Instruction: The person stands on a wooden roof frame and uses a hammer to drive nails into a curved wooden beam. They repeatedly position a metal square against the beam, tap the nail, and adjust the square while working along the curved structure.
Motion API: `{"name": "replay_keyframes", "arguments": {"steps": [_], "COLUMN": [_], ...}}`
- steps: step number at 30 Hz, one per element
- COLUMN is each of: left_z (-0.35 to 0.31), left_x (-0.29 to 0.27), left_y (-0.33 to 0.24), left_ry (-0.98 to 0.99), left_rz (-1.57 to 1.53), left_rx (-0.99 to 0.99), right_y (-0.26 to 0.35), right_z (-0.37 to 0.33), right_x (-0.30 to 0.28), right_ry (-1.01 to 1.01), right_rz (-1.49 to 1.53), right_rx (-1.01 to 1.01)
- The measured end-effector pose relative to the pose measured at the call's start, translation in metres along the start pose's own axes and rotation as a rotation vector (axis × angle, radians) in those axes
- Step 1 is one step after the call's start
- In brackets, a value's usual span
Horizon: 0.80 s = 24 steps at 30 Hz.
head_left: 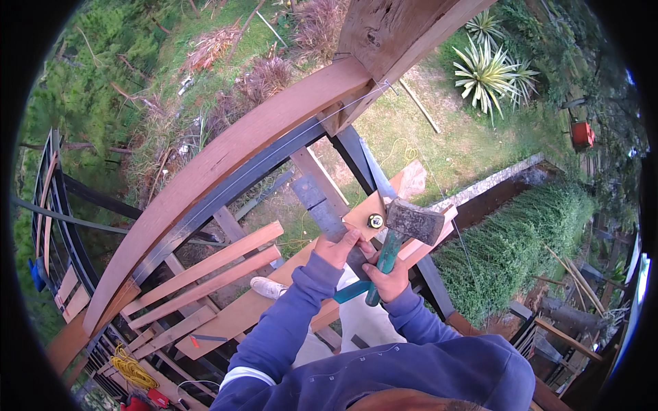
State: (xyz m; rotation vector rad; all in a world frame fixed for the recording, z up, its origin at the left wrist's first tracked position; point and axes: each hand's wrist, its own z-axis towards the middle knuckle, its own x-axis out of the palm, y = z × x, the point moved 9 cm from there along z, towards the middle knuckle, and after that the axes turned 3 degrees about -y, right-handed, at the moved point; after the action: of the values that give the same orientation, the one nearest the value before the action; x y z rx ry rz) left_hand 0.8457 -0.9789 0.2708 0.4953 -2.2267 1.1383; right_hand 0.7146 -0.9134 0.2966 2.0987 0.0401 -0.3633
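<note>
While the right hand is closed round the hammer low on its green handle, head just above beside the bolt, the left hand should pinch the plate clear of it, judging by the closeness.

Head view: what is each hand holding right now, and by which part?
The right hand grips the hammer low on its green handle. The left hand presses on the dark metal bar beside the small wooden plate.
</note>
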Motion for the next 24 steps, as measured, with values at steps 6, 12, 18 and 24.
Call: {"name": "replay_keyframes", "arguments": {"steps": [6,12,18,24], "left_z": [0.048,0.022,-0.072,-0.149], "left_x": [0.024,-0.026,-0.120,-0.209], "left_y": [0.027,0.084,0.138,0.156], "left_ry": [-0.162,-0.206,-0.357,-0.527], "left_rz": [0.324,0.344,0.419,0.539], "left_rx": [0.033,-0.106,-0.374,-0.390], "right_y": [0.055,0.125,0.134,0.148], "right_z": [0.026,0.051,0.088,0.097], "right_x": [-0.085,-0.123,-0.108,-0.100], "right_ry": [-0.475,-0.708,-0.801,-0.850], "right_rz": [-0.211,-0.519,-0.565,-0.610], "right_rx": [-0.175,-0.401,-0.403,-0.438]}}
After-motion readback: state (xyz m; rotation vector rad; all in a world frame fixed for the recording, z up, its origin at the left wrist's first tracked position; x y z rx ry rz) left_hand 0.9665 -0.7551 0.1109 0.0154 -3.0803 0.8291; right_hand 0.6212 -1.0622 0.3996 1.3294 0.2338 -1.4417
